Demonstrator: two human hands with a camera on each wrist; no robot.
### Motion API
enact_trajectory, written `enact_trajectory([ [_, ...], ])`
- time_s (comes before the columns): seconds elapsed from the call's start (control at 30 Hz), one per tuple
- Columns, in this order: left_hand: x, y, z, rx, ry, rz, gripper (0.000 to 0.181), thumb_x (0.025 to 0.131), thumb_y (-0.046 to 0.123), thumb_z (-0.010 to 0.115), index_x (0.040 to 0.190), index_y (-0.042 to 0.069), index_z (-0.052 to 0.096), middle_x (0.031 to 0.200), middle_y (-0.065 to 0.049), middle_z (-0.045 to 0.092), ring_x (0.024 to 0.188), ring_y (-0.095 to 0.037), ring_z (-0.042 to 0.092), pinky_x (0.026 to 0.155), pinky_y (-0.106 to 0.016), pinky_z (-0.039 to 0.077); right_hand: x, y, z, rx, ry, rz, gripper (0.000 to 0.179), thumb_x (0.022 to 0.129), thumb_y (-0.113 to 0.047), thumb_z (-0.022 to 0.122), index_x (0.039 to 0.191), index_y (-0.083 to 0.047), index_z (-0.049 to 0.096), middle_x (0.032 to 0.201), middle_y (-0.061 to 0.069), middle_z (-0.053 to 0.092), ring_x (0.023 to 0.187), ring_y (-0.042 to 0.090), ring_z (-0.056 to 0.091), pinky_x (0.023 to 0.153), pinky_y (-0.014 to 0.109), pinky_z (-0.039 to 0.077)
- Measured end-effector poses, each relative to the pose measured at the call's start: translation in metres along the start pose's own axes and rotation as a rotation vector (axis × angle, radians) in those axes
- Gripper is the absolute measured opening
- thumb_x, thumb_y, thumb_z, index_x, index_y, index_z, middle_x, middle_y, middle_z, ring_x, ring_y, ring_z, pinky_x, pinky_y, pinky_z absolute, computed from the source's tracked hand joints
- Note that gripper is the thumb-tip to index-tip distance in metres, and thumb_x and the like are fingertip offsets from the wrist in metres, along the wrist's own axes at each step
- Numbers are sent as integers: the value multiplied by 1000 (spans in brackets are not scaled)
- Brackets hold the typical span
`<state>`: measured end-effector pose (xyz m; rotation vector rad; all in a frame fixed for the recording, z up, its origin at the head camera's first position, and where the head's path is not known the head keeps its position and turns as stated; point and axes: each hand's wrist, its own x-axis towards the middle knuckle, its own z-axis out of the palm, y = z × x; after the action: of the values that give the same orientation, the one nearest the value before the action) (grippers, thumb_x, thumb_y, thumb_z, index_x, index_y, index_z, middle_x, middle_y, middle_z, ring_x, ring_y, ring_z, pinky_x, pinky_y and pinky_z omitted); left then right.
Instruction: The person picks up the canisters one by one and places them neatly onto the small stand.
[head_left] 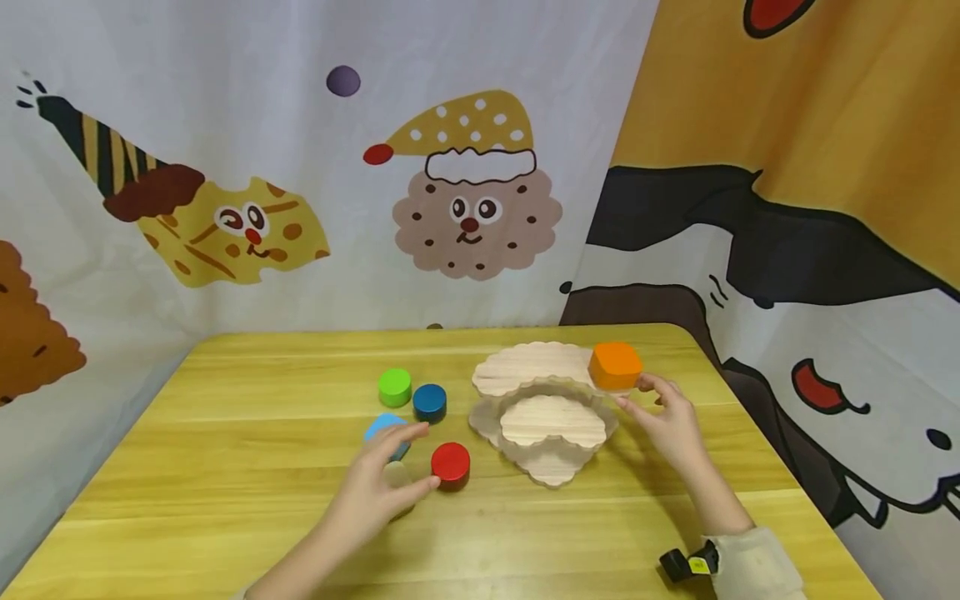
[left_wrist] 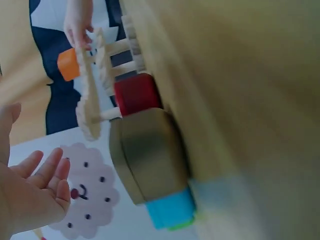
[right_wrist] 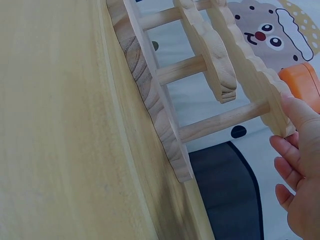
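Observation:
A wooden tiered stand (head_left: 532, 367) with scalloped platforms on dowel posts (right_wrist: 225, 120) stands right of centre on the table. An orange rounded block (head_left: 616, 366) sits on the right end of its top platform. My right hand (head_left: 672, 423) pinches that end, thumb on top and fingers below the edge (right_wrist: 305, 150). Over the loose blocks, my left hand (head_left: 378, 479) hovers with fingers apart, holding nothing; in the left wrist view the hand (left_wrist: 37, 192) is clear of them. Beneath it lie an olive-beige block (left_wrist: 150, 155) and a light blue block (head_left: 384, 423), both partly hidden in the head view.
Right of the left hand is a red round block (head_left: 451, 465). Green (head_left: 394, 387) and dark blue (head_left: 430, 403) round blocks stand farther back. A black strap device (head_left: 688, 564) is on the right wrist. A patterned curtain (head_left: 285, 150) hangs behind the wooden table (head_left: 225, 433).

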<state>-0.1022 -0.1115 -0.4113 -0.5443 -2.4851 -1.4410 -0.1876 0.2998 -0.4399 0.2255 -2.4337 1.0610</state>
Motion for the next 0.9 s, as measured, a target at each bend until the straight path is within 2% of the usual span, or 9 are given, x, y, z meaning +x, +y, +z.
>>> enact_trajectory([
  [0.1,-7,-11,-8,49,-14,18,61,70,13,86,126,17,61,123,10,59,113,-13,53,91,-44,47,1,0,1,0,6,1,38,82,-12,77,112,4,62,101,18,61,93,22,48,78,39,36],
  [0.27,-16,-28,-20,146,-20,95,60,69,16,87,123,15,62,120,5,62,109,-13,55,90,-45,47,1,-2,1,3,8,3,37,82,-12,77,112,4,62,101,19,61,93,27,49,77,35,35],
  [0.37,-21,-36,-26,189,-26,112,60,67,17,88,122,13,63,117,3,63,108,-15,56,90,-47,46,1,-2,1,3,8,3,36,82,-11,77,111,4,62,101,20,61,93,23,48,77,35,35],
  [0.5,-27,-46,-32,203,-59,83,59,68,18,87,121,9,64,117,2,63,111,-18,55,91,-50,45,0,-1,2,1,7,10,36,82,-11,77,111,4,62,101,19,61,93,16,47,77,34,35],
  [0.8,-33,-64,-39,278,-76,36,62,66,25,88,121,9,64,120,-2,63,113,-29,55,91,-58,42,0,-1,2,30,3,7,38,82,-10,77,112,6,61,102,22,60,95,30,50,78,33,35],
  [0.9,-34,-67,-39,291,-82,28,63,65,26,89,122,10,64,120,-1,63,111,-27,55,90,-59,41,0,-1,1,25,7,10,37,81,-10,77,112,5,62,102,22,60,94,26,49,78,35,35],
])
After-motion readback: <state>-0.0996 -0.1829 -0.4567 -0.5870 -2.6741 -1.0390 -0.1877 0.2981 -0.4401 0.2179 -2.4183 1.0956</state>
